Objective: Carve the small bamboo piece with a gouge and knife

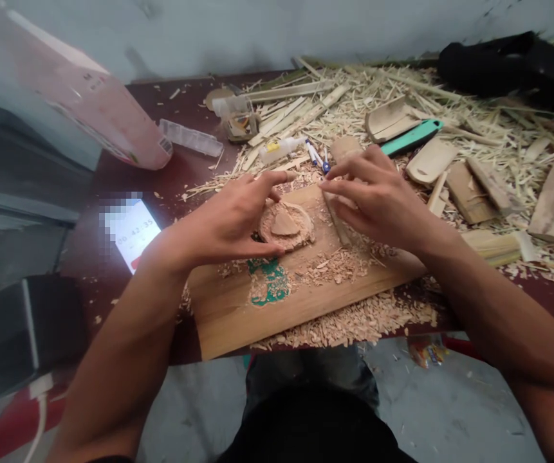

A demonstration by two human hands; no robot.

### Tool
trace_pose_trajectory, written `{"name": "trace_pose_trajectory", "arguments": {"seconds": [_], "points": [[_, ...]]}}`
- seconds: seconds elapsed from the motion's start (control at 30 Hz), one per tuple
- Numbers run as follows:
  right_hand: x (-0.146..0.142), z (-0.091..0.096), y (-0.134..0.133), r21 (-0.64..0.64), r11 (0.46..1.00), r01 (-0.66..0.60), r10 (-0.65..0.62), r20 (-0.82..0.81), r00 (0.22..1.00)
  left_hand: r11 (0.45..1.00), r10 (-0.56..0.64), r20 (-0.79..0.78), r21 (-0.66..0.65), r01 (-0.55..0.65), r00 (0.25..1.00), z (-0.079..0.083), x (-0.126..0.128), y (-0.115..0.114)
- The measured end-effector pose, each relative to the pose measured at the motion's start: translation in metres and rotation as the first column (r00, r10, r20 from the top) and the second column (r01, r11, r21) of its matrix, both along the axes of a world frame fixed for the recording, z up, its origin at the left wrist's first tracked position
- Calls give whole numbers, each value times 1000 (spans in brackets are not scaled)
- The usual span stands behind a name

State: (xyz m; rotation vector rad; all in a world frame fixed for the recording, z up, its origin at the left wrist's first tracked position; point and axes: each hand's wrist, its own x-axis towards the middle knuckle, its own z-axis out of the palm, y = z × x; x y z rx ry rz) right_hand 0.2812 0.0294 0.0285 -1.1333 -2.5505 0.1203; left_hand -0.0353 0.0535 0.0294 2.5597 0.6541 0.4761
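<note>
A round carved wooden piece with a raised triangular part in its middle lies on a wooden board. My left hand is open beside it, thumb and fingers spread around its left side. Over the board's far right part is my right hand, its fingers loosely stretched and apart. Its fingertips are close to the upper end of a thin stick-like piece, whose kind I cannot make out. Just beyond them lies a blue-and-white compass-like tool. Wood chips and a green patch show on the board.
Behind the board are a small glue bottle, a glass jar, a teal-handled cutter and bamboo pieces among heaped shavings. A lit phone, a clear plastic case and a pink bottle are on the left.
</note>
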Motion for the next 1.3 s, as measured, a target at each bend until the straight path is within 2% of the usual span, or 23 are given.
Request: {"name": "trace_pose_trajectory", "arguments": {"seconds": [0.13,0.27,0.37,0.6,0.8,1.1,1.3], "points": [[-3,-11,-3,-11,984,-178,178,6,984,994,-84,27,-67,85,996,-5,4,1],[-4,-19,-2,-5,974,-228,228,1,974,996,-49,83,-71,55,995,-13,11,1],[-3,-24,2,47,966,-253,255,-43,966,996,-50,120,-71,58,992,-18,12,1],[-1,-28,8,145,951,-273,299,-211,930,993,-107,260,-15,115,959,-25,15,6],[-1,-18,4,198,937,-289,348,-431,833,1000,-22,378,-10,29,925,-23,19,1],[-2,-18,4,244,929,-277,361,-438,823,998,-55,390,62,34,919,-16,22,-4],[0,-11,4,180,939,-294,344,-517,784,996,-24,404,89,-13,914,-14,21,-7]]}}
